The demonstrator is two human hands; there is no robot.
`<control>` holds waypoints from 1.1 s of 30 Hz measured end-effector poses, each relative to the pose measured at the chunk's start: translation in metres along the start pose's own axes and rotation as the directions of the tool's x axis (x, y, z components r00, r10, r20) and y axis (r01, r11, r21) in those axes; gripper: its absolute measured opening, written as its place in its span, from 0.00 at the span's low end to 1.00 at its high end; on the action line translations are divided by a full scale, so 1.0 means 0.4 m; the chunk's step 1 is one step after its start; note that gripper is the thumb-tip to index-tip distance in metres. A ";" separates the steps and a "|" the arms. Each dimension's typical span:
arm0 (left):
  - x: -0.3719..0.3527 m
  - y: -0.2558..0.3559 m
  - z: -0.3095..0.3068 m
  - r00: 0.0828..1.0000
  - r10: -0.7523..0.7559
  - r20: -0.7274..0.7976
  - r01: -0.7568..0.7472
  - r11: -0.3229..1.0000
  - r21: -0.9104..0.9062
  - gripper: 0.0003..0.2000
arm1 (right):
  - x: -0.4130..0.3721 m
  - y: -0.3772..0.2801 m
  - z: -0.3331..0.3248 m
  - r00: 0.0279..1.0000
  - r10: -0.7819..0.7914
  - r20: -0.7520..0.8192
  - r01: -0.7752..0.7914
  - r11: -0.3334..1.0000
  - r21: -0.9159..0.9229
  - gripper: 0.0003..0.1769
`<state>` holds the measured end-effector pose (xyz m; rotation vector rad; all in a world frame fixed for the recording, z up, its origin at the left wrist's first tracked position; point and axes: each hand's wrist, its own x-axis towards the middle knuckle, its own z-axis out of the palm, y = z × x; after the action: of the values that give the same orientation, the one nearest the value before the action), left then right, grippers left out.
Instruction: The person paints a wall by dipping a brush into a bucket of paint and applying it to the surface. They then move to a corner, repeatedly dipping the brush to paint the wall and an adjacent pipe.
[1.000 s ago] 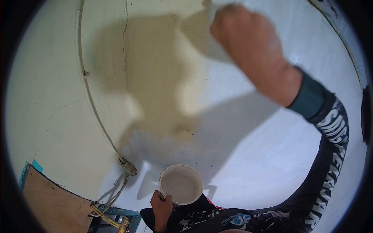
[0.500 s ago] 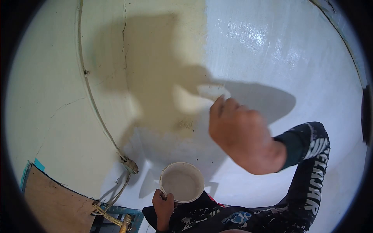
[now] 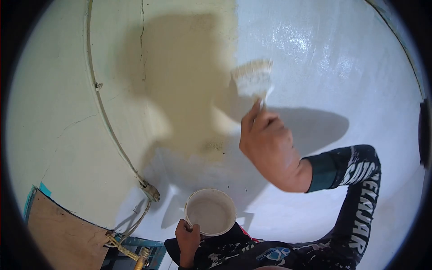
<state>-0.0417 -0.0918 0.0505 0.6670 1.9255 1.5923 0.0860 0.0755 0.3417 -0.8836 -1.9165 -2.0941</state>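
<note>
Though bristles (image 3: 253, 69) point upward, the brush (image 3: 253, 83) leans left.

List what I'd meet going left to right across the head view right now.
Brown board → fitting on the cable → left hand → round tub → paintbrush → dark green cuff → dark object at the far right edge.

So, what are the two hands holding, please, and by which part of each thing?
The right hand holds a flat paintbrush by its handle; the left hand holds a round bucket by the rim, at its near left side.
</note>
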 end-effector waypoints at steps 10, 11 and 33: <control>0.007 -0.083 -0.001 0.999 0.040 0.004 -0.040 0.999 0.026 0.13 | -0.131 -0.023 -0.006 0.985 -0.173 0.027 0.142 0.880 0.453 0.18; 0.005 -0.096 -0.001 0.999 0.036 0.006 -0.036 0.999 0.031 0.13 | -0.129 0.024 -0.021 0.987 -0.158 0.034 0.111 0.814 0.570 0.17; -0.010 -0.044 0.012 0.998 0.015 0.061 -0.012 0.998 -0.056 0.13 | -0.272 -0.097 0.050 0.996 0.006 0.092 -0.055 0.842 0.537 0.11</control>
<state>-0.0361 -0.0941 0.0328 0.6995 1.8299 1.6087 0.1611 0.0721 0.2516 -0.8659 -2.3353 -1.3770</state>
